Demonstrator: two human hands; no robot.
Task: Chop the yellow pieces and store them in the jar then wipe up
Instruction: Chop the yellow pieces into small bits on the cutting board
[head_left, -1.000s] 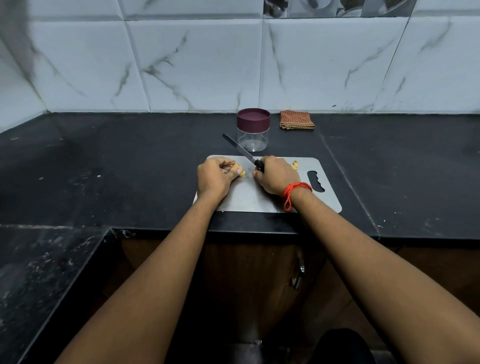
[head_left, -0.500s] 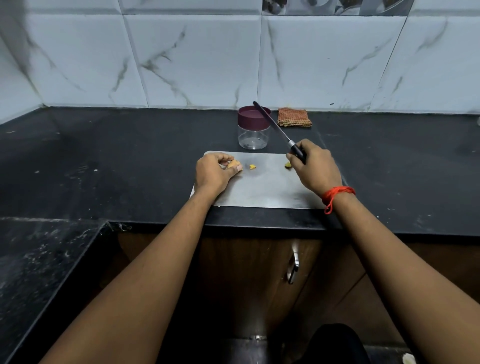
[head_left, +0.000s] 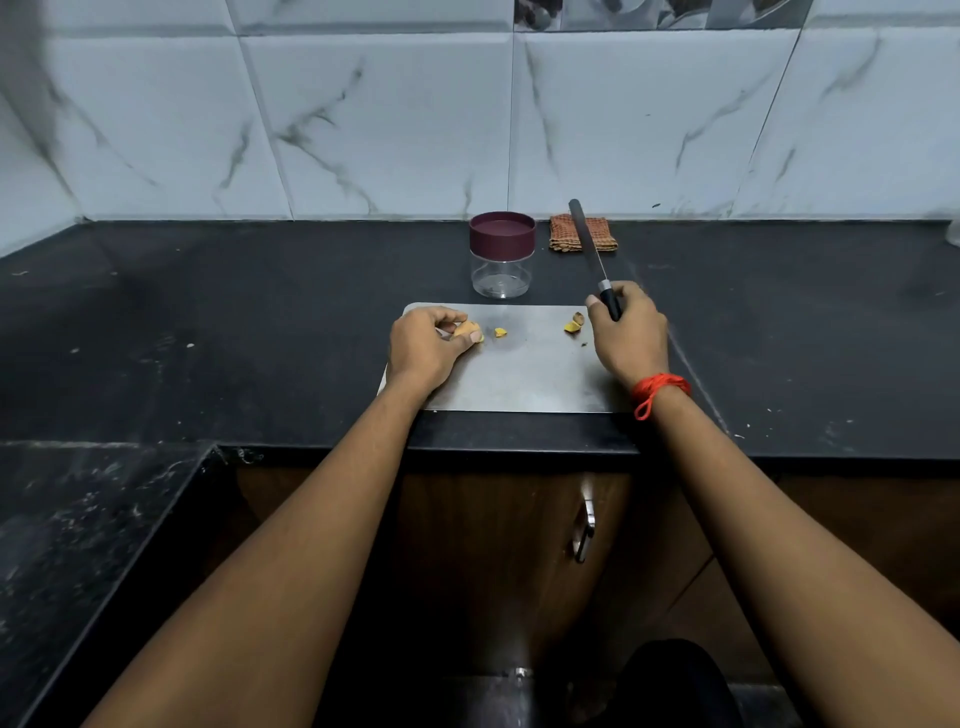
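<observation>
Knife (head_left: 589, 249) swung upright in right hand (head_left: 626, 332); left hand (head_left: 426, 345) pins yellow piece (head_left: 467, 328); chopping unfinished, jar (head_left: 502, 254) empty, lidded.

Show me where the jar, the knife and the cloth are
jar (head_left: 502, 275): head view, on its clear body below the maroon lid.
knife (head_left: 587, 241): head view, on the blade.
cloth (head_left: 563, 233): head view, on the folded fabric left of the blade.
</observation>
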